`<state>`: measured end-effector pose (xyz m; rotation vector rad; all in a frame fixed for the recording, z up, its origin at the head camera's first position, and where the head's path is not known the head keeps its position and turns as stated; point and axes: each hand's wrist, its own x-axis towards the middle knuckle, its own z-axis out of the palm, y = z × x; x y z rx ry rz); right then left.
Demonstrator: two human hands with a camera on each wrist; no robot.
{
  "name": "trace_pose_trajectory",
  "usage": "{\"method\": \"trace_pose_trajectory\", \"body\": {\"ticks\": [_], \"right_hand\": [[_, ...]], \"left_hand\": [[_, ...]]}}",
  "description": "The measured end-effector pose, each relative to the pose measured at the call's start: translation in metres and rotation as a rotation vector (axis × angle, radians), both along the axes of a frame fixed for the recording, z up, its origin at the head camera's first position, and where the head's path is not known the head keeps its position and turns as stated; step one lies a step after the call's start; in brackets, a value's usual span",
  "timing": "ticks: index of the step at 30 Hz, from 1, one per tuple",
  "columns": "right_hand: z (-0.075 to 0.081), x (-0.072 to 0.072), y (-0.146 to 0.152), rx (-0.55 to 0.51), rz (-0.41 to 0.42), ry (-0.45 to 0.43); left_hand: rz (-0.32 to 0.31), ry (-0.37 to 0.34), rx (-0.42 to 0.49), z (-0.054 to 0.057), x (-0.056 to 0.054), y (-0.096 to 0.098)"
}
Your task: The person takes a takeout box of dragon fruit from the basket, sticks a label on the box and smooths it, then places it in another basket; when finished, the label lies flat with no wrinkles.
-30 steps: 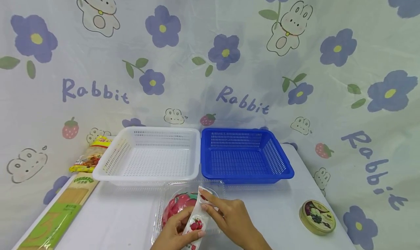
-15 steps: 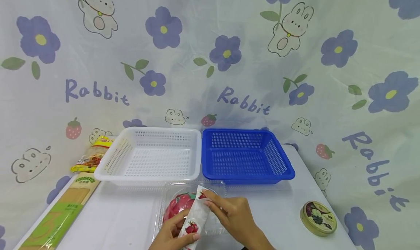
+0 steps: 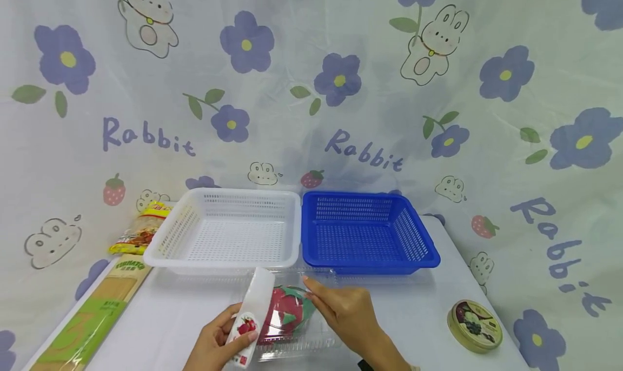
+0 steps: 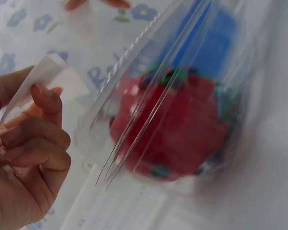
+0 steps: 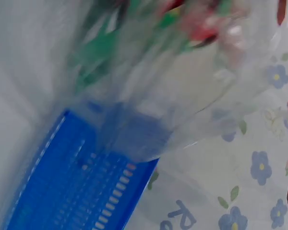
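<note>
My left hand (image 3: 216,338) pinches a white paper strip (image 3: 258,295) printed with red fruit between thumb and fingers, tilted up at the left of a clear plastic box (image 3: 321,338). In the left wrist view the strip (image 4: 43,76) stands out past the fingertips, apart from the box. Inside the box lies a red dragon fruit (image 3: 287,311) with green tips. My right hand (image 3: 348,311) is over the box's right side, its index finger stretched toward the lid; whether it touches the plastic cannot be told. Its fingers stand apart at the right wrist view's edge.
A white basket (image 3: 160,260) and a blue basket (image 3: 375,264) stand side by side behind the box. At left lie a yellow-edged food bag (image 3: 141,227) and a long noodle pack (image 3: 92,317). A round tin (image 3: 474,326) sits at right.
The paper strip has come away from my right hand and swung left with my left hand. More of the fruit shows now. My right hand has stayed near the lid.
</note>
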<state>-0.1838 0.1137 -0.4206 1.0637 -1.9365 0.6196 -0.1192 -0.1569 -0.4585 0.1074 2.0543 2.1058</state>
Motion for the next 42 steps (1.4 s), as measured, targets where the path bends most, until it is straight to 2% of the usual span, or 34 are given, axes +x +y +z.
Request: {"method": "trace_pose_trajectory", "body": {"ticks": [3, 5, 9, 11, 14, 20, 28, 32, 35, 40, 42], "right_hand": [[-0.007, -0.006, -0.001, 0.133, -0.098, 0.120], [-0.012, -0.009, -0.002, 0.212, -0.131, 0.175], [-0.019, -0.013, -0.003, 0.317, -0.146, 0.195], [-0.022, -0.014, -0.004, 0.351, -0.156, 0.190], [-0.026, -0.014, -0.005, 0.389, -0.174, 0.185], [-0.031, -0.014, -0.008, 0.450, -0.182, 0.166], [-0.034, -0.013, -0.008, 0.491, -0.183, 0.160], [-0.035, -0.012, -0.008, 0.513, -0.182, 0.140], [-0.035, -0.011, -0.009, 0.509, -0.175, 0.121], [-0.035, -0.013, -0.010, 0.507, -0.154, 0.087], [-0.036, -0.013, -0.010, 0.514, -0.152, 0.056]], "left_hand": [[0.106, -0.022, -0.073, 0.001, -0.005, -0.011], [0.169, -0.038, -0.111, 0.001, -0.008, -0.018], [0.274, -0.062, -0.177, -0.004, -0.015, -0.028], [0.301, -0.079, -0.202, -0.008, -0.018, -0.031], [0.314, -0.097, -0.240, -0.016, -0.022, -0.034], [0.360, -0.133, -0.254, -0.030, -0.028, -0.037], [0.391, -0.215, -0.241, -0.043, -0.035, -0.043], [0.400, -0.212, -0.267, -0.048, -0.036, -0.046], [0.386, -0.198, -0.358, -0.052, -0.037, -0.048], [0.345, -0.172, -0.585, -0.055, -0.038, -0.053], [0.335, -0.169, -0.637, -0.056, -0.037, -0.054]]}}
